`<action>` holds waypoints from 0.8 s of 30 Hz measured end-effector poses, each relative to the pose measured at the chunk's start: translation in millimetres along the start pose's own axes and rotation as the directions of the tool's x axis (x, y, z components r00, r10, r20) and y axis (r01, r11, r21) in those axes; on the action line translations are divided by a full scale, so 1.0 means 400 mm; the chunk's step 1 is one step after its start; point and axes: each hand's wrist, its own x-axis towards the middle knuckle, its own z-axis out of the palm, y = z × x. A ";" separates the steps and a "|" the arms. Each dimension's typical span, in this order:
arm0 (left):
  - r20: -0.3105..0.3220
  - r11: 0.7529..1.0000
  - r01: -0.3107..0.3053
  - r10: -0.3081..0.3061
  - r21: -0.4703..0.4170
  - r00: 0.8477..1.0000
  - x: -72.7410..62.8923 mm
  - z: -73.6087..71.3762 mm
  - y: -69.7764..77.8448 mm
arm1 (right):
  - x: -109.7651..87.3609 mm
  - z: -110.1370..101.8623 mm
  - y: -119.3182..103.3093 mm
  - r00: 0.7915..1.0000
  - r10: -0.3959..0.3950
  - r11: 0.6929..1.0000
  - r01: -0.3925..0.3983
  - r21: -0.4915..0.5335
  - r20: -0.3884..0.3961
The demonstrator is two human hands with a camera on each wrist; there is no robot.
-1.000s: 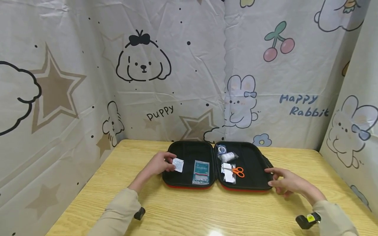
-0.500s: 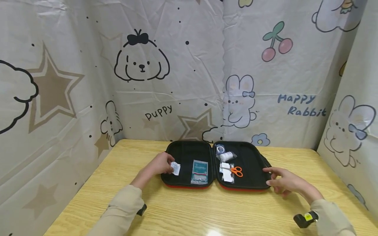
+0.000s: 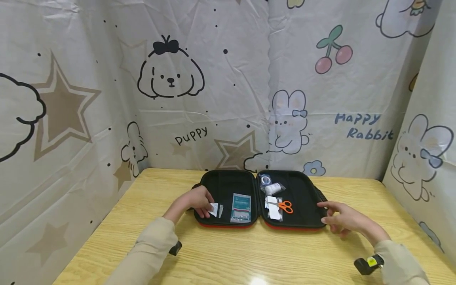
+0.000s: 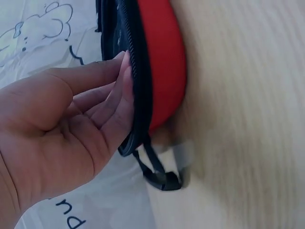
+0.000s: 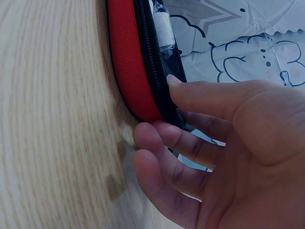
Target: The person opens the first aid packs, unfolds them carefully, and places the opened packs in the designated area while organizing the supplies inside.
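A black-lined case point(image 3: 292, 223) with a red outer shell lies open on the table. My left hand point(image 3: 199, 200) reaches into its left half and pinches a small white packet point(image 3: 214, 209), with a clear-edged piece beside it. In the left wrist view the fingertips dip behind the zipped rim point(image 4: 138, 81), which hides the packet. To the right of that packet lies a green packet point(image 3: 241, 208). At the case's right edge, my right hand point(image 3: 343, 218) holds the rim, thumb point(image 5: 205, 98) on top and fingers curled against the outside.
The right half holds a tape roll point(image 3: 265, 180), a white bandage roll point(image 3: 273, 189) in clear wrap, orange-handled scissors point(image 3: 286, 206) and a white packet point(image 3: 273, 211) under them. A wooden table point(image 3: 249, 253) carries the case; a printed curtain point(image 3: 228, 79) stands behind.
My left hand has moved lower into the case's left half with the white packet, which now shows as tilted beside a clear-edged piece. The right hand stays at the rim.
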 end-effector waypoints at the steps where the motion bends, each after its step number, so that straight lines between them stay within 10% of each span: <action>1: 0.018 1.000 -0.001 0.001 -0.009 1.000 -0.002 0.004 0.002 | 0.000 0.000 0.000 1.000 -0.004 1.000 0.004 -0.002 0.001; 24: -0.019 0.964 -0.048 0.055 0.261 0.998 -0.023 0.038 0.021 | -0.003 0.001 -0.003 1.000 -0.006 1.000 0.006 -0.010 0.001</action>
